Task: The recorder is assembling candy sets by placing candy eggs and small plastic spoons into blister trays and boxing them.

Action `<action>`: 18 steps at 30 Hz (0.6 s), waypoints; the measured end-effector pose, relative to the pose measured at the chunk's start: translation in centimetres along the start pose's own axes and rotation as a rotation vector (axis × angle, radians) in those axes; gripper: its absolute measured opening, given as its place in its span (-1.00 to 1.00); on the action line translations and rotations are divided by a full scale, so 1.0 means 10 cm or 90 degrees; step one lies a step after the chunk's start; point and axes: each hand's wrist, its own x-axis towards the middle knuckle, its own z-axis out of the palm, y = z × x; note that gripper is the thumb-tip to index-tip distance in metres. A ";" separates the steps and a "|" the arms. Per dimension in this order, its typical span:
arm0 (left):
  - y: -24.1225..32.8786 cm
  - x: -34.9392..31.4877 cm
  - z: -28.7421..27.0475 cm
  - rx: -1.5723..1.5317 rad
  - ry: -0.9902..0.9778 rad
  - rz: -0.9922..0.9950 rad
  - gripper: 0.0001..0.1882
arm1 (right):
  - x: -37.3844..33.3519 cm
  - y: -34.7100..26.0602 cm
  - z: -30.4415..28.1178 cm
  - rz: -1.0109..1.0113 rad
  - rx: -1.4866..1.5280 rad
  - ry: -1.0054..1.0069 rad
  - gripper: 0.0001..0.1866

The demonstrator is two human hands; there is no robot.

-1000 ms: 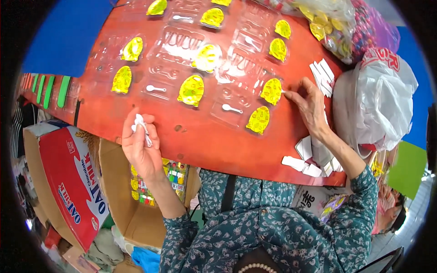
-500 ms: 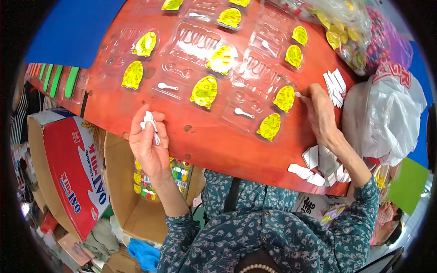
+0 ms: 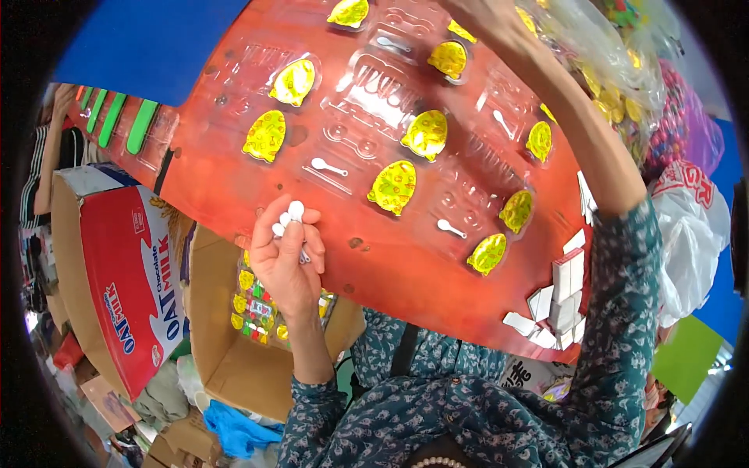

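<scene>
Orange-red table [image 3: 257, 175] fills the upper view, covered with clear plastic blister trays [image 3: 374, 93], several holding yellow foil-topped packs [image 3: 392, 187] shaped like rounded bells, others holding single small white spoons [image 3: 328, 166] lying flat. White rectangular sachets [image 3: 563, 292] are stacked at the table's near right corner. Green strips [image 3: 125, 125] sit in a row at the far left end. Below the table edge, left: a red carton [image 3: 129, 288] with a white side panel, and an open brown cardboard box [image 3: 226, 351] holding a clear bag of yellow and multicoloured packets [image 3: 261, 308]. White plastic bag [image 3: 690, 234] hangs at the right. Left hand [image 3: 289, 261] is raised over the table's near edge, fingers closed around a bunch of white spoons [image 3: 289, 218]; their rounded bowls point up and away toward the table, handles running down into the fist. Right hand [image 3: 484, 15] reaches far across, forearm crossing over the trays; its fingers are cut off at the top edge, so their state cannot be told.
</scene>
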 end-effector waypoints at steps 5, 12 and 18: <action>0.10 -0.07 -0.07 0.014 0.053 0.015 -0.71 | 0.49 -0.53 0.46 -0.101 0.298 0.027 -0.83; 0.07 -0.09 -0.07 0.022 0.050 0.020 -0.71 | 0.70 -0.70 0.86 -0.141 0.228 0.055 -0.74; 0.06 -0.09 -0.03 0.015 0.050 0.017 -0.72 | 0.80 -0.71 0.95 -0.104 0.198 0.105 -0.75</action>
